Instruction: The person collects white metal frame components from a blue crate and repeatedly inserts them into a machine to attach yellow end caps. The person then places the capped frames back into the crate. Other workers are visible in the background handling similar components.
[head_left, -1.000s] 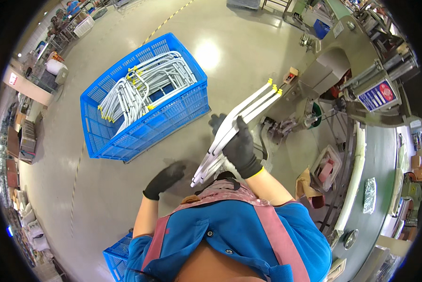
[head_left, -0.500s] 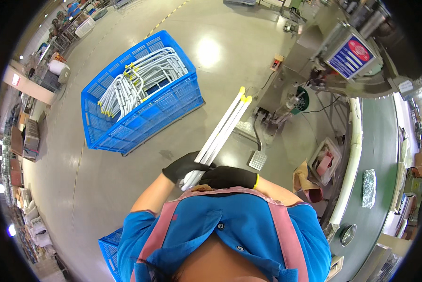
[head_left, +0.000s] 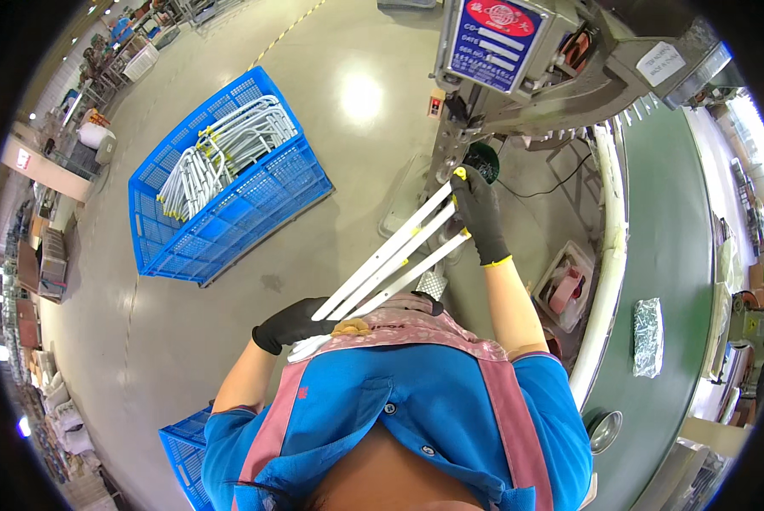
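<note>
White metal tubes [head_left: 384,255] with yellow end pieces slant across my front, fanned slightly apart. They look like the legs of one folding frame, though its lower end is hidden against my apron. My left hand [head_left: 295,325], in a black glove, is wrapped round the near end of the tubes at my waist. At the far end my right hand [head_left: 480,215], also black-gloved with a yellow cuff edge, grips a yellow-tipped tube end. Just beyond that hand stands a grey machine [head_left: 560,94] with a blue and red plate.
A blue plastic crate [head_left: 237,217] on the floor ahead left holds several similar white frames [head_left: 220,153]. To the right runs a green bench [head_left: 671,255] with a foil-like packet [head_left: 648,336] and a round metal dish [head_left: 604,432]. Another blue crate [head_left: 182,460] is behind left.
My right hand has moved from beside the left hand to the tubes' far end. The tubes have spread apart and tilted rightward. My view has shifted closer to the machine.
</note>
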Motion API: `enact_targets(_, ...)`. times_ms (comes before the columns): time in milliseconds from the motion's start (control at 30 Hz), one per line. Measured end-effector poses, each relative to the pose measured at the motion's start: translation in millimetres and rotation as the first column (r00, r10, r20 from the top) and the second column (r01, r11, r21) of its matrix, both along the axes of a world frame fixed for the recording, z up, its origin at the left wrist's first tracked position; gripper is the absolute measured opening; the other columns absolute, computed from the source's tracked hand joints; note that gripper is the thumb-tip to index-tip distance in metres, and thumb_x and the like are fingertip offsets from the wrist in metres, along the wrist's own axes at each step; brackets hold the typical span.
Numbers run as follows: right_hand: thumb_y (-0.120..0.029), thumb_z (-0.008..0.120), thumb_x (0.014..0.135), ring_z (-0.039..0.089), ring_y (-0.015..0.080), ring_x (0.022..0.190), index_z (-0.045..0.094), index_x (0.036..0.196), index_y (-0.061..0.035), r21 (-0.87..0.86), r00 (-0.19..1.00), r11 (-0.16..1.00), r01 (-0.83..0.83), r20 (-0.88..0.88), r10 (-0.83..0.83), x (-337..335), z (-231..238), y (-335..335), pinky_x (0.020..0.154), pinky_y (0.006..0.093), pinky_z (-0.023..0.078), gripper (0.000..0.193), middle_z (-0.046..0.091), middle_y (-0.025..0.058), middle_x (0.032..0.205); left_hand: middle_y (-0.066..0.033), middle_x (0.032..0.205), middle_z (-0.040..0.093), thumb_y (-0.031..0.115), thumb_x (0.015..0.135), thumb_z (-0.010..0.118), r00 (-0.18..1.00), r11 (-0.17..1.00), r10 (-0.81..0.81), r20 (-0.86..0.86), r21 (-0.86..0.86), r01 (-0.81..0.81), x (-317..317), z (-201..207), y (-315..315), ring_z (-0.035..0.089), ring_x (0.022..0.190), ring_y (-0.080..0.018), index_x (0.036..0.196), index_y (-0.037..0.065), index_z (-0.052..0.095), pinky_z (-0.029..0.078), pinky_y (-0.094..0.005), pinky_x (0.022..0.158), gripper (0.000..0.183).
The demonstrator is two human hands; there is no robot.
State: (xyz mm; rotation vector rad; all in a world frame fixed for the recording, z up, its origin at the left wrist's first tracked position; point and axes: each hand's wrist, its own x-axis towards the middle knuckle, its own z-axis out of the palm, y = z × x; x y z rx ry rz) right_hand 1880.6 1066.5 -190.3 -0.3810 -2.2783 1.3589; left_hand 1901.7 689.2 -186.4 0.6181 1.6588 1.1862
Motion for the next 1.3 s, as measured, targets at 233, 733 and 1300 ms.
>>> enact_targets(233, -0.028, 0.062, 0.084, 0.057, 0.015, 0.066, 0.064, 0.102, -0.0015, 0.212, 1.0, 0.977, -0.009, -0.009, 0.012, -18, 38, 24, 0.063, 0.0303, 0.046, 0.032, 0.063, 0.0097, 0.074, -0.0129, 0.119, 0.06, 0.029, 0.082, 0.069, 0.999, 0.999, 0.034, -0.033, 0.015, -0.034, -4, 15, 24, 0.055, 0.107, -0.0197, 0.127, 0.001, 0.051, 0.041, -0.0317, 0.094, 0.056)
enact_targets(733, -0.021, 0.065, 0.084, 0.054, 0.0081, 0.073, 0.066, 0.1, 0.0004, -0.154, 0.999, 0.988, -0.031, -0.034, 0.026, -44, 27, 17, 0.068, 0.0239, 0.045, 0.027, 0.064, 0.0018, 0.08, -0.0098, 0.1, 0.063, 0.034, 0.084, 0.065, 0.994, 0.996, 0.088, 0.07, 0.028, -0.09, -15, -7, 23, 0.056, 0.09, -0.0169, 0.118, -0.002, 0.056, 0.045, -0.0301, 0.082, 0.05)
enact_targets(1300, -0.026, 0.065, 0.083, 0.055, 0.008, 0.072, 0.064, 0.102, 0.0013, -0.08, 0.996, 0.993, -0.088, -0.003, 0.088, -44, 33, 24, 0.069, 0.0249, 0.044, 0.033, 0.065, 0.0042, 0.08, -0.0119, 0.112, 0.062, 0.027, 0.088, 0.061, 0.988, 0.996, 0.087, 0.126, -0.014, -0.086, -3, 30, 24, 0.056, 0.1, -0.018, 0.124, -0.002, 0.052, 0.042, -0.03, 0.091, 0.048)
